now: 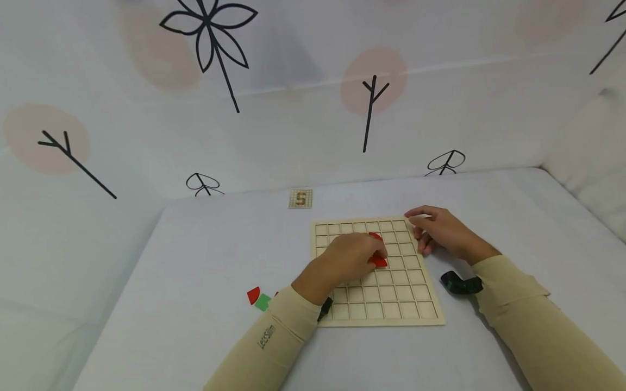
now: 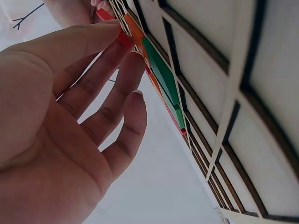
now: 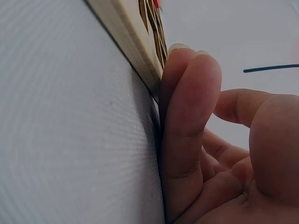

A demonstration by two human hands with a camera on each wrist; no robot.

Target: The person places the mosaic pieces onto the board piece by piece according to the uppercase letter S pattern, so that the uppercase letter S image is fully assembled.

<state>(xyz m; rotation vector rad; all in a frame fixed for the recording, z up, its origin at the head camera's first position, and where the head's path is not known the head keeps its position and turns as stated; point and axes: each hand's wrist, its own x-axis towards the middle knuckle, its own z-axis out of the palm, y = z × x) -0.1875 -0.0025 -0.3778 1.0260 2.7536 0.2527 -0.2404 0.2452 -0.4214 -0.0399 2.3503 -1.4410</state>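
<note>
A pale wooden board [image 1: 401,278] with a grid of square recesses lies on the white cloth. Over its middle, my left hand [image 1: 349,255] pinches a red piece [image 2: 125,39] between thumb and fingers, close to the grid. Orange [image 2: 135,29] and green [image 2: 161,72] pieces lie on the board beside those fingertips, partly covered by the hand in the head view. Two red patches, one a curved piece [image 1: 375,235], show around the left fingers. At the board's right edge, my right hand [image 1: 442,231] rests with loosely bent fingers, fingertips against the rim, holding nothing.
Left of the board lie a red quarter-round piece [image 1: 253,295] and a green piece [image 1: 262,302], with another red bit half hidden by the left sleeve. A small gridded card [image 1: 300,199] with an S-like figure lies behind the board. Patterned cloth [image 1: 293,136] rises at the back.
</note>
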